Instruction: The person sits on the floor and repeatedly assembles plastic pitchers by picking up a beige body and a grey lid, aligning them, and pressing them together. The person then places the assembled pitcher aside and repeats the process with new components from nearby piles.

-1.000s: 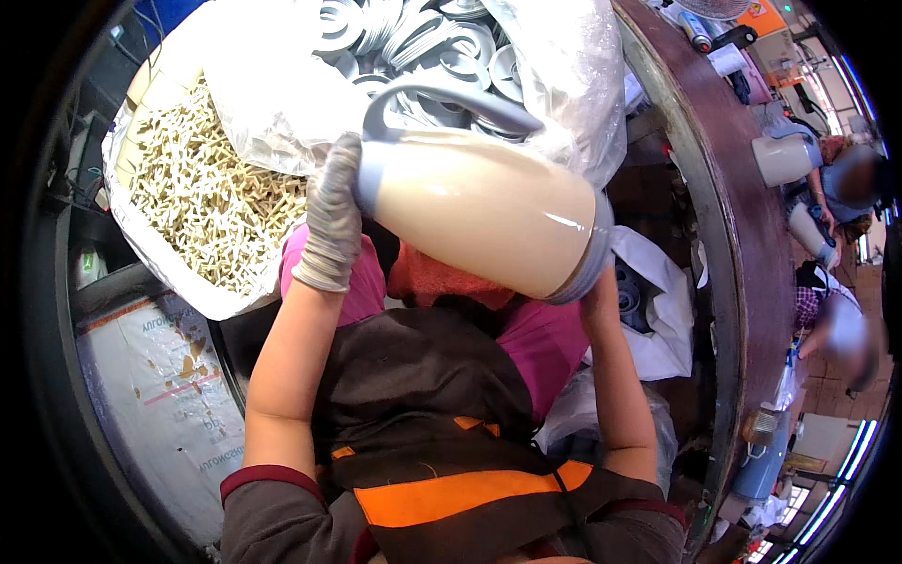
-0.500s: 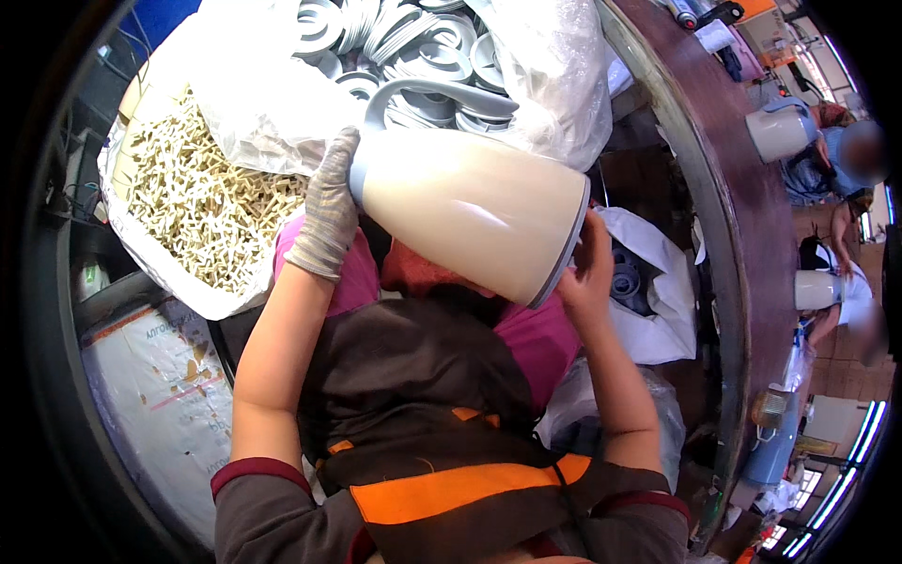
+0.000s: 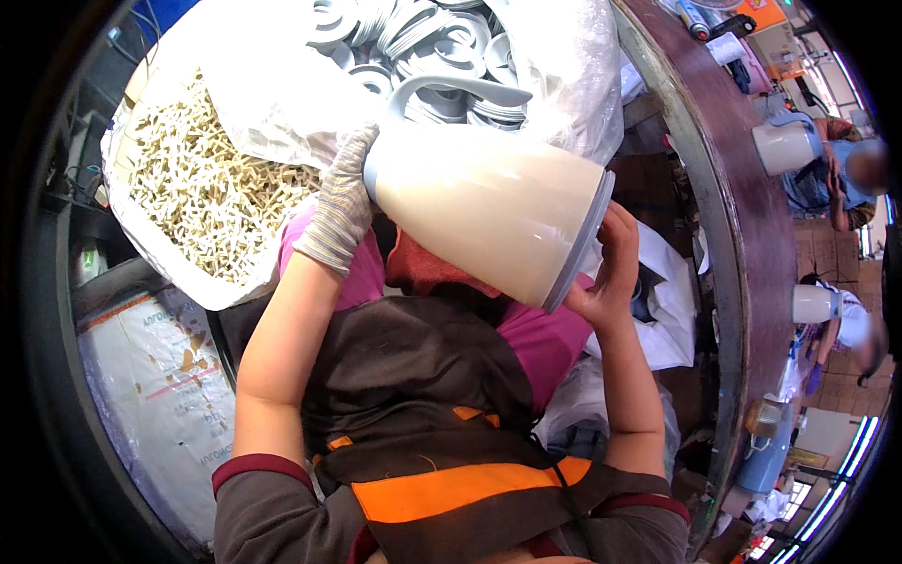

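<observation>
A cream vacuum jug (image 3: 489, 211) lies on its side above my lap, its grey-blue handle (image 3: 460, 85) uppermost. My left hand (image 3: 344, 209), in a striped knit glove, is closed around the collar at the narrow end; its fingertips are partly hidden. At the wide end sits a grey base ring (image 3: 586, 242), standing slightly proud of the jug's edge. My bare right hand (image 3: 609, 268) grips this ring, with fingers on the far side and the thumb near its lower edge. A red cloth (image 3: 427, 265) shows beneath the jug.
Grey ring-shaped parts (image 3: 413, 33) fill a clear plastic bag ahead. A sack of small cream pieces (image 3: 202, 188) stands at left. The dark bench (image 3: 752, 216) curves along the right, with two people and cream jugs beyond it. A white bag (image 3: 669, 324) lies by my right arm.
The jug and both hands have shifted slightly to the right. More of the grey base ring shows at the wide end, and my right hand's fingers have moved up along it.
</observation>
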Demonstrator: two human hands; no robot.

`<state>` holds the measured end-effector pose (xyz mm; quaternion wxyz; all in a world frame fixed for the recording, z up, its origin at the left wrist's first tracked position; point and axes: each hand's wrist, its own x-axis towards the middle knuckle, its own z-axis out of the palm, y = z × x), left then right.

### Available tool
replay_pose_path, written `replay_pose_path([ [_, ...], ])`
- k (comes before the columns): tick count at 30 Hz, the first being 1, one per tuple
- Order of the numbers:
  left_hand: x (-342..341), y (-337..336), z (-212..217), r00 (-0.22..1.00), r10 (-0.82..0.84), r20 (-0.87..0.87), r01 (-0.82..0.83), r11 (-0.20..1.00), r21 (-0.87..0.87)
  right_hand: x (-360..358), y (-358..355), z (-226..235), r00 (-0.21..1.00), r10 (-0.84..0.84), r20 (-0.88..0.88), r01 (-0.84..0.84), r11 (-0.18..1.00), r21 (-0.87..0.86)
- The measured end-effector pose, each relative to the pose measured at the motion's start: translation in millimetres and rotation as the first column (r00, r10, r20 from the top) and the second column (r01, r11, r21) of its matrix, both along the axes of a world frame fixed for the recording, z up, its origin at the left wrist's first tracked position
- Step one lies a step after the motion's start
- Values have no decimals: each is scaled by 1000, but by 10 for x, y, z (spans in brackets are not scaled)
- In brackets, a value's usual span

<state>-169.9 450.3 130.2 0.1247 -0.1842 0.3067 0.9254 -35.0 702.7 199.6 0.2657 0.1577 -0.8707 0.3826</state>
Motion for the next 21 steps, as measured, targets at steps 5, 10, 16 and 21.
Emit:
replay_pose_path([
  [5,233,-105,109,914,29,-406,-73,993,-93,-184,222,-380,910,-122,397,173,980,-97],
  [10,228,-167,63,523,-310,-794,-313,797,-517,152,-155,-670,350,411,842,774,379,-507],
  [16,280,-252,268,648,-564,-512,213,779,-590,308,143,-436,567,278,776,397,733,-553],
  [21,251,34,153,584,-614,-531,220,750,-624,504,-512,365,491,633,598,367,473,-801],
])
